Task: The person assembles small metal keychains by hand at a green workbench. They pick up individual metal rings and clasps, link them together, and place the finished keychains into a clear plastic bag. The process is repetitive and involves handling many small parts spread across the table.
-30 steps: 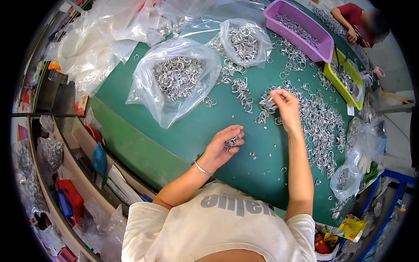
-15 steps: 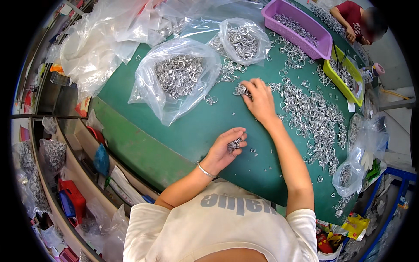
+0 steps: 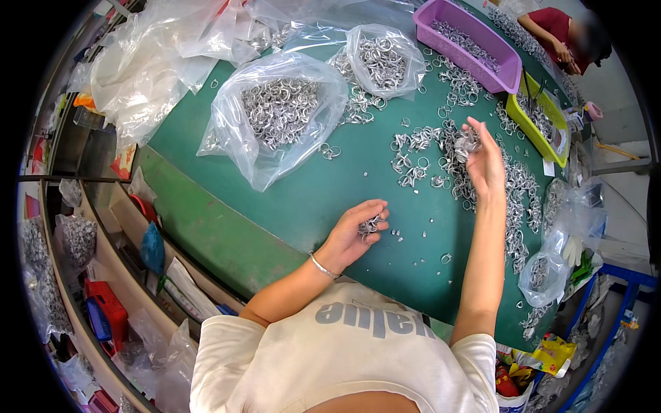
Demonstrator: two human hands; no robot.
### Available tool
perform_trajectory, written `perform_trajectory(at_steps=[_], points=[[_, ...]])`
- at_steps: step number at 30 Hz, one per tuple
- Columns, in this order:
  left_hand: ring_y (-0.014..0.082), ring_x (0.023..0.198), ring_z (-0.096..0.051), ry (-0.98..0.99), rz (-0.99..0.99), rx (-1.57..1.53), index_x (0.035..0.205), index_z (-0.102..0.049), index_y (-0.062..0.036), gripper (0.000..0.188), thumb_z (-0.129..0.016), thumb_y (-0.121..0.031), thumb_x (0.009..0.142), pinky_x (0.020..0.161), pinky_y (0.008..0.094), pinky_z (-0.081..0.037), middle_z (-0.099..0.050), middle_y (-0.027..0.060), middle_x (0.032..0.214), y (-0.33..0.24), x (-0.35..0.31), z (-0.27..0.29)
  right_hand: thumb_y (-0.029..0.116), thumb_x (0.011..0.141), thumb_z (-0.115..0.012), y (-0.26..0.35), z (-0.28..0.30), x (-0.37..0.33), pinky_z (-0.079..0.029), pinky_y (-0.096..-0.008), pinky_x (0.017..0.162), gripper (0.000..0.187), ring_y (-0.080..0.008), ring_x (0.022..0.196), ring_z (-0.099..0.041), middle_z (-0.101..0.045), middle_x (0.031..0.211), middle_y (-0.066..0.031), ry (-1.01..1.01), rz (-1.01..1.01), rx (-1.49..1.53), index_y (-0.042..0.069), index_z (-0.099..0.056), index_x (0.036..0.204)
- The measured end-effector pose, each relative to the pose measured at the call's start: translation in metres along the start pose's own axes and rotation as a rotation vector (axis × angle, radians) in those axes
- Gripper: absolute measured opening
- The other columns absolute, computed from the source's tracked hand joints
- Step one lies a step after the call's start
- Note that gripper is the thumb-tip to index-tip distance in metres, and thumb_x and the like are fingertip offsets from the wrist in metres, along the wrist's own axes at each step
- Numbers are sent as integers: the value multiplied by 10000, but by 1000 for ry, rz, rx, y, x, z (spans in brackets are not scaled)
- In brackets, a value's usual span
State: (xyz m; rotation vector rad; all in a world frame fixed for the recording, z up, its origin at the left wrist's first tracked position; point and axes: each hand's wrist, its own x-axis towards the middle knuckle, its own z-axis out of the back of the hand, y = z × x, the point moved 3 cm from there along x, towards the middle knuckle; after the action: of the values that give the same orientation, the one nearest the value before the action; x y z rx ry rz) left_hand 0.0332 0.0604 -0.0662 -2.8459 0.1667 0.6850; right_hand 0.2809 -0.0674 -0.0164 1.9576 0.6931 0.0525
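My left hand (image 3: 358, 230) is closed around several silver metal rings (image 3: 369, 226) over the green table, close to my body. Farther right, my right hand (image 3: 487, 165) curls its fingers round a cluster of rings (image 3: 466, 143), slightly blurred, above the left side of a big loose ring pile (image 3: 518, 206). A smaller scatter of rings (image 3: 412, 155) lies to its left. Two clear plastic bags stand beyond my hands: a larger bag (image 3: 227, 141) full of rings, and a smaller bag (image 3: 418, 69) also full of them.
A purple basket (image 3: 430, 45) and a yellow-green basket (image 3: 544, 141) hold rings at the far right. Small metal bits (image 3: 396, 234) dot the green table (image 3: 303, 199). Shelves with bagged parts (image 3: 76, 237) line the left. A co-worker in a red top (image 3: 551, 27) handles things at the upper right.
My right hand has moved right, from the rings near the bags to the large pile, and turned palm inward. Loose rings lie where it was. My left hand has stayed in place.
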Motion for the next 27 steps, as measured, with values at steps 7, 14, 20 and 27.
perform_trajectory(at_steps=[7, 14, 20, 27], points=[[116, 721, -507, -2, -8, 5, 1062, -549, -24, 177, -566, -102, 904, 451, 189, -373, -522, 47, 892, 0, -2, 2, 114, 792, -674, 9, -9, -20, -359, -388, 999, 286, -294, 1185, -489, -588, 1197, -111, -53, 629, -1314, 91, -647, 1076], [153, 782, -579, -51, -24, 90, 1127, -550, -7, 239, -557, -94, 904, 464, 199, -414, -596, 90, 972, 3, 0, -2, 112, 691, -741, -37, -35, -40, -307, -445, 973, 187, -287, 1143, -453, -540, 1178, -90, 28, 777, -1691, 77, -663, 857], [197, 891, -627, -44, -9, 110, 1172, -539, -1, 277, -544, -97, 912, 622, 237, -543, -616, 119, 1047, 6, -1, -1, 80, 703, -726, -37, -28, -39, -320, -431, 980, 138, -291, 1158, -452, -551, 1169, -98, 8, 711, -1611, 46, -656, 817], [190, 941, -619, -41, 55, 23, 1163, -553, -12, 266, -541, -140, 931, 770, 289, -562, -615, 115, 1045, 12, 2, -26, 73, 763, -693, -28, -43, -91, -452, -332, 825, 93, -235, 954, -588, -649, 964, -91, 457, 218, -1029, 13, -663, 828]])
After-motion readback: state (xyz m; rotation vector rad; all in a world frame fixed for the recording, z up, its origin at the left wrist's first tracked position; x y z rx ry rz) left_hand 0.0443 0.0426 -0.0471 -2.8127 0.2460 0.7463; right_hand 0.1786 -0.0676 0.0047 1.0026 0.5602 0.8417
